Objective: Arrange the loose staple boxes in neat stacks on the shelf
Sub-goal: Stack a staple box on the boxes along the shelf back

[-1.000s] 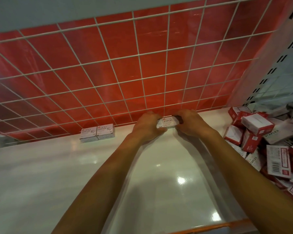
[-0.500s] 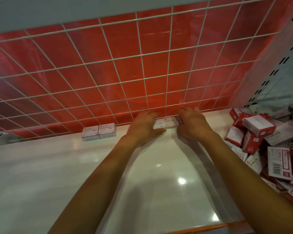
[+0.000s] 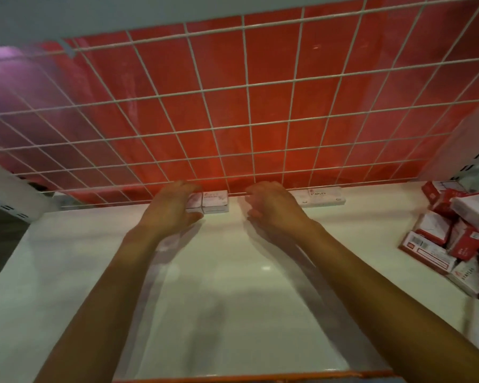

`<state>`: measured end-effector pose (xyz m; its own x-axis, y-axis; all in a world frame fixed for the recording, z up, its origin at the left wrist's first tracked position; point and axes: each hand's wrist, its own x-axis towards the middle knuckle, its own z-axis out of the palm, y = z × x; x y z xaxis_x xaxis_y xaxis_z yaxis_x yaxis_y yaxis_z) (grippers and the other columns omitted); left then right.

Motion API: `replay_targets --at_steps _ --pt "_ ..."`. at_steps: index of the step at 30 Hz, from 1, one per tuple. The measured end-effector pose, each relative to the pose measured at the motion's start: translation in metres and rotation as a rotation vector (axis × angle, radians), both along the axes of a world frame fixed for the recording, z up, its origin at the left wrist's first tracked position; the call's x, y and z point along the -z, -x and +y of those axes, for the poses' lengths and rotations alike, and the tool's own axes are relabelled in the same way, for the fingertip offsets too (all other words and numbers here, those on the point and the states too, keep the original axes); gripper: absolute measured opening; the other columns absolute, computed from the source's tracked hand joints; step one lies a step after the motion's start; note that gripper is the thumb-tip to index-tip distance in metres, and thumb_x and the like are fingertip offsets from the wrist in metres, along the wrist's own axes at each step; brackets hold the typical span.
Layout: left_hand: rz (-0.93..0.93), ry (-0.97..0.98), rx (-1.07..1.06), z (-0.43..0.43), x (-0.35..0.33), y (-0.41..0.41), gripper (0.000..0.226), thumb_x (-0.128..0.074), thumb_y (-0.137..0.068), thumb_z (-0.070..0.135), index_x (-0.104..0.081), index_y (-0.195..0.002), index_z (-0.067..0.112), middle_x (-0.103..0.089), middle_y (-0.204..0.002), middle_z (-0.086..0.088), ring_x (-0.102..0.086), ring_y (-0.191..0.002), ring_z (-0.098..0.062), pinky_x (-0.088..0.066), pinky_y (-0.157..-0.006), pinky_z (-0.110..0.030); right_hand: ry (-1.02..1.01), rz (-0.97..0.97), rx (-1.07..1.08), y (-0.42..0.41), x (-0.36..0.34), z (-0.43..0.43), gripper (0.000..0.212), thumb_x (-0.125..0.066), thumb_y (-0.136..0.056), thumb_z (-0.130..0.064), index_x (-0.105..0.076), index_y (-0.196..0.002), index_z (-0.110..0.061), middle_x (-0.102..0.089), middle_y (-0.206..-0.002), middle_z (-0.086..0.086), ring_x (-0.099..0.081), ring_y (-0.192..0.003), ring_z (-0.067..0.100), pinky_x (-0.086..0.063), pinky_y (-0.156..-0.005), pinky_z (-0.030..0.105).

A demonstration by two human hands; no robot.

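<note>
Two white staple boxes (image 3: 215, 201) lie side by side against the back of the glossy white shelf (image 3: 233, 286). My left hand (image 3: 172, 210) covers the left box of this pair, fingers over its top and thumb at its front. My right hand (image 3: 271, 208) hovers just right of them with fingers apart and nothing in it. Another flat white box marked STAPLES (image 3: 322, 196) lies at the back edge, to the right of my right hand and apart from it. A jumbled pile of red and white staple boxes (image 3: 454, 233) fills the shelf's right end.
A white wire mesh (image 3: 246, 134) with red sheeting behind it closes the back of the shelf. An orange strip (image 3: 260, 378) runs along the front edge. A slotted upright (image 3: 6, 205) stands at the left end.
Both hands let go of the STAPLES box, which stays at the back edge. They moved left, and my left hand now lies on the two-box pair. The view also swung left.
</note>
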<state>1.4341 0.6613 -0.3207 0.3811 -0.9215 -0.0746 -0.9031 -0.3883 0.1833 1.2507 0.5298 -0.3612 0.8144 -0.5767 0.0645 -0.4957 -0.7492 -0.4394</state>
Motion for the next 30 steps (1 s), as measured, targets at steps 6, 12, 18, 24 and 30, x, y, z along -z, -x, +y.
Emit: replay_targets --at_steps 6,12,18,24,30 --pt "0.046 0.003 -0.022 0.002 0.019 -0.020 0.059 -0.075 -0.076 0.029 -0.052 -0.131 0.021 -0.057 -0.127 -0.006 -0.051 -0.113 -0.027 -0.041 -0.094 -0.033 -0.087 -0.091 0.041 -0.036 -0.006 0.023 0.035 -0.064 -0.081 -0.015 -0.058 -0.115 -0.021 -0.059 -0.116 -0.002 -0.050 -0.109 0.020 -0.040 -0.090 0.030" --pt "0.095 0.051 -0.002 -0.002 0.029 -0.022 0.041 -0.070 -0.078 0.025 -0.060 -0.118 0.023 -0.065 -0.114 -0.003 -0.058 -0.103 -0.024 -0.047 -0.085 -0.031 -0.084 -0.080 0.066 -0.055 0.008 0.028 0.043 -0.058 -0.084 -0.010 -0.052 -0.125 -0.021 -0.058 -0.120 0.003 -0.049 -0.111 0.025 -0.043 -0.095 0.036" --pt "0.081 0.063 0.055 -0.011 0.028 -0.019 0.041 -0.073 -0.076 0.031 -0.063 -0.115 0.024 -0.066 -0.111 -0.005 -0.059 -0.099 -0.024 -0.042 -0.082 -0.030 -0.062 0.031 0.024 -0.056 0.004 0.016 0.040 -0.059 -0.082 -0.009 -0.055 -0.121 -0.016 -0.058 -0.119 0.007 -0.049 -0.111 0.026 -0.040 -0.091 0.033" --pt "0.165 0.047 0.099 -0.026 0.021 0.000 0.029 -0.074 -0.074 0.026 -0.069 -0.102 0.022 -0.068 -0.097 -0.001 -0.061 -0.087 -0.020 -0.047 -0.071 -0.030 -0.090 0.117 0.025 -0.040 -0.003 0.000 0.042 -0.063 -0.072 -0.006 -0.055 -0.111 -0.021 -0.059 -0.108 0.002 -0.054 -0.100 0.023 -0.045 -0.081 0.031" --pt "0.212 0.027 0.097 -0.039 0.019 0.016 0.017 -0.071 -0.073 0.023 -0.064 -0.087 0.028 -0.059 -0.078 0.009 -0.057 -0.074 -0.013 -0.034 -0.053 -0.019 -0.087 0.158 0.068 -0.027 -0.005 -0.011 0.036 -0.067 -0.067 -0.005 -0.052 -0.092 -0.025 -0.055 -0.093 -0.003 -0.055 -0.088 0.020 -0.044 -0.070 0.030"
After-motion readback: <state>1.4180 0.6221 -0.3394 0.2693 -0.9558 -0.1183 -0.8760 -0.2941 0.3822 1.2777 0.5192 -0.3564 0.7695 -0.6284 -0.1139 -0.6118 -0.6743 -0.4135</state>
